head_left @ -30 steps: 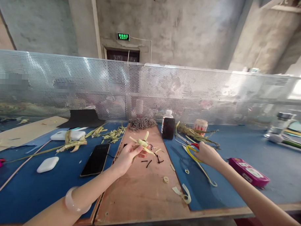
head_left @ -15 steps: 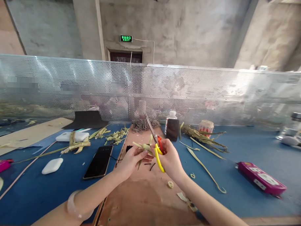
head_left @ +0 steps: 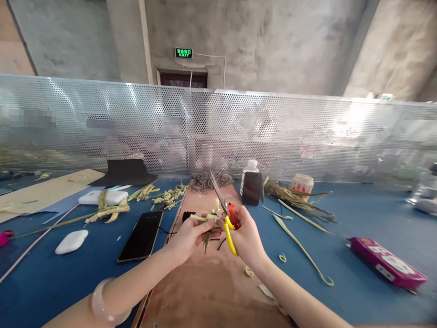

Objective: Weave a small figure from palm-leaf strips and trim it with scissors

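Note:
Over the brown board [head_left: 207,293], my left hand [head_left: 191,235] pinches a small piece of pale green plant strip [head_left: 206,218], its ends sticking out past the fingertips. My right hand [head_left: 244,233] is closed around scissors [head_left: 231,234] with yellow and orange-red handles. Their long metal blades point up and away from me, to the left, and look nearly closed. The fingertips of both hands meet near the strip, so its full shape is partly hidden. Under the hands lie short dark bits [head_left: 221,244] and a pale curl [head_left: 249,272].
A phone [head_left: 141,237] and a white earbud case [head_left: 71,242] lie left. Leaf scraps [head_left: 169,197] and grey cord [head_left: 210,181] sit farther back. Dried strips [head_left: 292,197], a white bottle [head_left: 252,166] with a dark phone [head_left: 251,188], and a magenta packet [head_left: 387,263] stand right. Perforated metal [head_left: 220,121] closes the back.
The plant strip has turned slightly in my left fingers, a green end now hanging lower. My right hand still grips the scissors, almost unmoved. The whole view has shifted a little.

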`<state>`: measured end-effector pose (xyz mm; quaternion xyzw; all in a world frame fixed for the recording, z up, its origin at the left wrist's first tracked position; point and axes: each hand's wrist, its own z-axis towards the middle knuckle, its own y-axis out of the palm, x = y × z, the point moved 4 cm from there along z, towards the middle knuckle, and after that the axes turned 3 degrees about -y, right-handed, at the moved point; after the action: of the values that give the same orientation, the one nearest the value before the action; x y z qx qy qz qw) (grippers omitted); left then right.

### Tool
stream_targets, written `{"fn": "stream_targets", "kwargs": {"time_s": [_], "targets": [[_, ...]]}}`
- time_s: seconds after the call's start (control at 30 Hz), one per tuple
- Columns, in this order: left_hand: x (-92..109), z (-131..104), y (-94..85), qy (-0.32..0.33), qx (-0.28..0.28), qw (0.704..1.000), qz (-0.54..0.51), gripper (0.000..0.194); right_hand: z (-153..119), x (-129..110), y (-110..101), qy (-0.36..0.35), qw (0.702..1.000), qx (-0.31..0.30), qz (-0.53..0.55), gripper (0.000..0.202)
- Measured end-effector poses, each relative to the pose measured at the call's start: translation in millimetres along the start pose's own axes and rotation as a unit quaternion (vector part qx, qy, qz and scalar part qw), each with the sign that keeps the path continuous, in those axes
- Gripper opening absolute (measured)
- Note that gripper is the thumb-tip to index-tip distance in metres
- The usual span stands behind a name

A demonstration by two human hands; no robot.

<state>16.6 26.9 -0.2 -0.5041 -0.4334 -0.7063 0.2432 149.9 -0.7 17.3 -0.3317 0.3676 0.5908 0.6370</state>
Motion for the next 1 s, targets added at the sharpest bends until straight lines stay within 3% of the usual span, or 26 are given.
{"fn": "stream_targets", "kwargs": {"time_s": [0.17, 0.3, 0.5, 0.6, 0.7, 0.83, 1.0], "targets": [[1.0, 2.3, -0.6, 0.012, 0.010, 1.000, -0.001, 0.010, 0.3, -3.4, 0.3, 0.009, 1.000, -0.015, -0.003, 0.032], [9.2, 2.7, -0.2, 0.020, 0.012, 0.999, 0.023, 0.015, -4.3, -19.5, -10.5, 0.035, 0.998, -0.035, -0.035, 0.025], [22.6, 1.7, -6.6, 0.036, 0.049, 0.998, 0.008, 0.021, -5.1, -50.2, -40.9, -0.010, 0.971, -0.098, -0.217, 0.018], [24.3, 1.1, -7.6, 0.054, 0.042, 0.998, 0.003, 0.028, 1.1, -44.8, -54.8, 0.008, 0.938, -0.135, -0.319, 0.020], [22.8, -0.4, -4.1, 0.061, 0.018, 0.998, 0.018, 0.016, 5.2, -29.3, -66.8, 0.044, 0.906, -0.166, -0.387, 0.026], [19.6, -2.6, 0.8, 0.062, -0.001, 0.998, 0.020, 0.014, 1.7, -13.2, -75.0, 0.101, 0.897, -0.197, -0.382, 0.028], [16.5, -4.3, 2.8, 0.044, 0.004, 0.999, 0.024, 0.019, -6.4, -20.0, -67.1, 0.081, 0.878, -0.246, -0.403, 0.028]]}}
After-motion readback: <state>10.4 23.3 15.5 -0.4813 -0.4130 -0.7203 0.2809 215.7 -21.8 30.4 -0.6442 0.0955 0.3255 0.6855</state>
